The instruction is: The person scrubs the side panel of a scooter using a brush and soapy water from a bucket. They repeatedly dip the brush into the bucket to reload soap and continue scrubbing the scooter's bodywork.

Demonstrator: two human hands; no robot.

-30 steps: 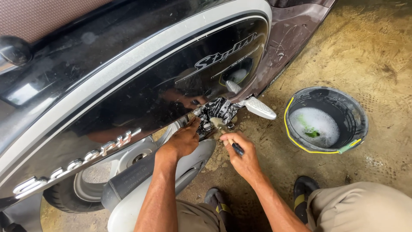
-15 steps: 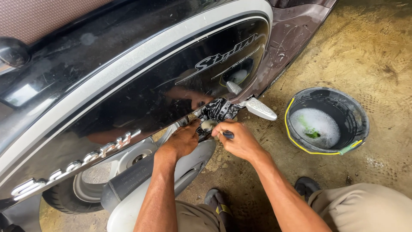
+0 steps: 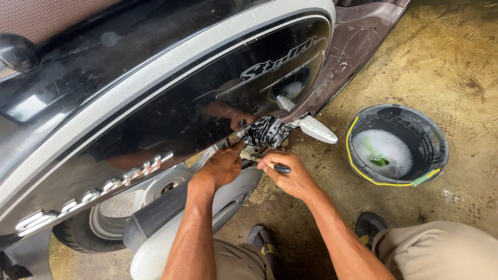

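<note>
At the right of the frame a black bucket (image 3: 397, 145) with a yellow rim stands on the concrete floor (image 3: 456, 62), well apart from both hands. It holds soapy, foamy water with a small green thing floating in it.

Near the middle, under the glossy black side panel (image 3: 171, 103) of a scooter, the left hand (image 3: 224, 167) reaches up to the engine parts, beside a dark patterned rag (image 3: 267, 130); whether its grip is closed cannot be told. The right hand (image 3: 291, 179) has its grip clamped on a thin dark-handled tool (image 3: 280, 167), just beside the left. A grey footpeg (image 3: 317, 129) juts out above them.
</note>
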